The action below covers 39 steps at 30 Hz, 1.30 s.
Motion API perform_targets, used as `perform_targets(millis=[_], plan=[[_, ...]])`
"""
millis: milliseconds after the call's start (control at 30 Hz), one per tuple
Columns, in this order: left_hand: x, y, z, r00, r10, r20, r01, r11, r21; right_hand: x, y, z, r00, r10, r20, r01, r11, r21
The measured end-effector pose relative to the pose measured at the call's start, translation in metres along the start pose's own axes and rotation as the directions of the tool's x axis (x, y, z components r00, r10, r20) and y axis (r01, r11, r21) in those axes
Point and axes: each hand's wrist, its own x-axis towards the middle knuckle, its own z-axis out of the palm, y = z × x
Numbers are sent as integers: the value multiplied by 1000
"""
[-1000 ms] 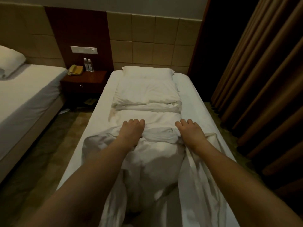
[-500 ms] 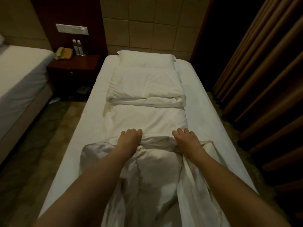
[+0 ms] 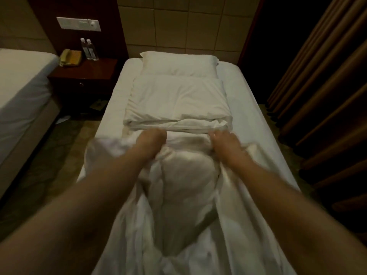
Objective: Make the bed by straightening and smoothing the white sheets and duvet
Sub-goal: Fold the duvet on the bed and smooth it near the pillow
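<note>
Both bare forearms reach from the near corners toward the middle of the bed (image 3: 256,108), converging on the bunched white duvet (image 3: 184,175). The left hand (image 3: 152,140) is knuckles-up with its fingers curled down into the cloth, gripping a fold at the far edge of the bunch. The right hand (image 3: 225,142) lies on the same edge to the right, fingers bent over the fabric and holding it (both hands are blurred, so single fingers cannot be told apart). The wrists are roughly level with each other, the two hands apart with a ridge of duvet between them.

The duvet runs in a crumpled heap from the near edge of the view up to the hands, loose folds spilling over the left and right sides of the mattress. Just beyond the hands lies a folded white stack of bedding (image 3: 177,102), and beyond that a white pillow (image 3: 178,63) against the padded wall.

Far left, a dark nightstand (image 3: 85,71) carries a telephone (image 3: 70,57) and two clear bottles (image 3: 89,49); their labels are too small to read. A pale switch panel (image 3: 77,23) on the wall above shows no legible writing. A second bed (image 3: 21,84) stands at the left, brown curtains (image 3: 321,80) at the right.
</note>
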Motion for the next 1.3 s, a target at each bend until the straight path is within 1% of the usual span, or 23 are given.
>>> perform_targets(millis=[67, 100, 167, 233, 300, 400, 467, 533, 567, 633, 733, 800, 867, 933, 967, 1000, 1067, 1100, 1133, 1167, 1233, 1267, 1300], plan=[[33, -13, -30, 993, -28, -119, 40, 995, 97, 36, 13, -30, 987, 133, -88, -138, 989, -52], [43, -17, -40, 989, -46, -140, 66, 988, 141, 47, 14, -40, 981, 151, -124, -163, 983, -88], [50, -21, -45, 992, -67, -109, 88, 975, 202, 55, 8, -45, 988, 83, -129, -102, 984, -145], [44, -15, -33, 1000, -24, -14, 26, 978, 207, 47, -4, -33, 998, -32, -52, 25, 990, -142], [31, -4, -10, 990, 61, 126, -76, 991, 114, 32, -14, -12, 994, -102, 25, 104, 989, -107], [3, 10, 21, 911, 178, 371, -165, 984, -67, 4, -20, 17, 964, -223, 144, 232, 972, -49], [-13, 15, 34, 845, 196, 498, -151, 980, -129, -11, -21, 27, 940, -270, 209, 274, 962, 11], [-24, 18, 40, 800, 197, 566, -123, 978, -167, -20, -21, 30, 927, -279, 250, 277, 960, 46], [-28, 20, 40, 789, 204, 579, -131, 977, -165, -23, -21, 30, 925, -274, 263, 267, 962, 62], [-34, 20, 38, 771, 240, 590, -216, 970, -112, -27, -22, 25, 916, -269, 296, 246, 963, 112], [-46, 9, 32, 740, 278, 612, -373, 927, 31, -32, -26, 9, 877, -334, 345, 297, 942, 155], [-57, -3, 32, 734, 252, 630, -424, 896, 135, -41, -28, -4, 857, -381, 348, 322, 922, 215], [-73, -12, 35, 735, 193, 650, -437, 868, 236, -59, -28, -16, 870, -407, 278, 286, 877, 386], [-90, -16, 42, 745, 140, 652, -426, 852, 304, -80, -30, -23, 920, -376, 110, 245, 771, 588], [-97, -17, 44, 763, 136, 631, -420, 847, 325, -91, -32, -24, 932, -358, 60, 239, 728, 643], [-102, -18, 46, 790, 144, 596, -413, 843, 345, -100, -33, -24, 931, -359, 59, 234, 715, 659], [-107, -16, 47, 836, 168, 522, -406, 830, 383, -117, -37, -21, 907, -406, 111, 282, 782, 555], [-106, -15, 45, 854, 187, 485, -405, 824, 395, -124, -39, -18, 894, -442, 69, 367, 813, 452], [-103, -13, 42, 871, 201, 448, -398, 823, 405, -130, -40, -14, 872, -487, -39, 469, 813, 345], [-101, -13, 38, 890, 197, 411, -375, 829, 414, -134, -40, -11, 832, -512, -215, 554, 791, 259], [-95, -20, 29, 925, 149, 350, -302, 848, 435, -142, -40, -4, 709, -452, -542, 620, 766, 172], [-93, -25, 25, 937, 121, 328, -266, 855, 445, -143, -40, 0, 665, -435, -607, 640, 750, 164], [-91, -32, 21, 946, 92, 311, -232, 861, 452, -144, -40, 5, 647, -467, -603, 666, 731, 148]])
